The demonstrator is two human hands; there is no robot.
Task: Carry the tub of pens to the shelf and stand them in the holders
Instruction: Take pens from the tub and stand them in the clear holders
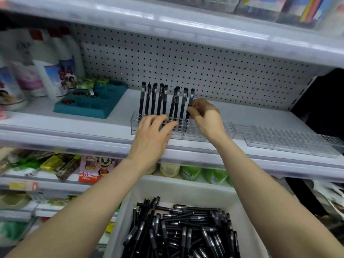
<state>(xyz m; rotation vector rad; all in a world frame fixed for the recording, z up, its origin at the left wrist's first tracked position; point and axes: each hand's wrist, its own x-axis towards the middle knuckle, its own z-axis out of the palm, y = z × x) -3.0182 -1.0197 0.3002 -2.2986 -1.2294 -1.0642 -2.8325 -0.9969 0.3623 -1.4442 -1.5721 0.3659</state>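
A white tub [186,190] below the shelf holds several loose black pens [186,229]. On the middle shelf a clear holder [219,132] has a row of several black pens [158,98] standing upright in it. My right hand [206,118] pinches the rightmost standing pen [190,98] at its barrel, with the tip down in the holder. My left hand [154,133] rests with fingers spread on the front of the holder, touching the bases of the standing pens. A second clear holder [290,140], with no pens in it, lies further right.
A teal tray [89,105] with round wells sits left of the holders, with bottles [50,71] behind it. Pegboard [186,62] backs the shelf. Another shelf hangs above. Packaged goods fill the lower shelves at left.
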